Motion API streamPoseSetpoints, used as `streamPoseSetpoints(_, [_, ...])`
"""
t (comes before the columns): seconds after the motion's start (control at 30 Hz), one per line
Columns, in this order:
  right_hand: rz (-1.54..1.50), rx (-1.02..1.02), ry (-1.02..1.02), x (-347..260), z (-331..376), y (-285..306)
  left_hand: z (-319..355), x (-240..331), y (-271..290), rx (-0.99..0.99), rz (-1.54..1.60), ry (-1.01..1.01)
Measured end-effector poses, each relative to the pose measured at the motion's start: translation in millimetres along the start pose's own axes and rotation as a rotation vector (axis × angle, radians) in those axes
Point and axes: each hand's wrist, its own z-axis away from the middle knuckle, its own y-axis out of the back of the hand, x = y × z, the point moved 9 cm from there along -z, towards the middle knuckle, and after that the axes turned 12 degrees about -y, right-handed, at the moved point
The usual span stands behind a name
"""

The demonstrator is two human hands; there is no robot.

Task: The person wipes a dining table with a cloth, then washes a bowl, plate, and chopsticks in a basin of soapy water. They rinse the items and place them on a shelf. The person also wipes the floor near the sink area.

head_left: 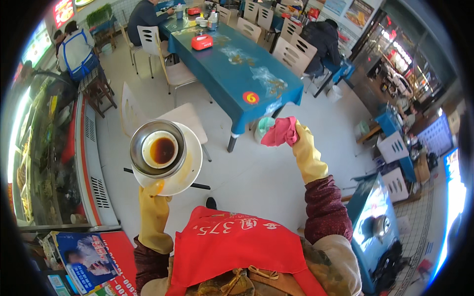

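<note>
My left hand (154, 197), in a yellow rubber glove, grips the lower edge of a white plate (191, 170) smeared with sauce. A steel bowl (139, 165) rests on that plate, and inside it sits a small white bowl (147, 148) with dark brown liquid. In my right hand (306, 148), gloved in yellow too, a crumpled pink cloth (281, 132) is bunched up. The cloth is held out in front, near the close end of a long table (217, 64) with a blue cover. The plate hides part of my left fingers.
A red tissue box (201, 42) stands on the long table. White chairs (182, 74) line its left side. A glass display case (59, 163) runs along the left. Another blue table (363, 217) with a metal kettle (380, 226) is at the right. Several seated people are farther off.
</note>
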Motion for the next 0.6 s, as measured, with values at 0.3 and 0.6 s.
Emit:
streamPoseSetpoints(0.3, [-0.281,-0.161,0.037,11,-216,-99,-152,-36,-61,0.085,0.324,0.137])
streamPoseSetpoints(0.6, [0.071,-0.174,-0.331,190,-391,-126,-225,-60,-146,0.283,0.201,0.214])
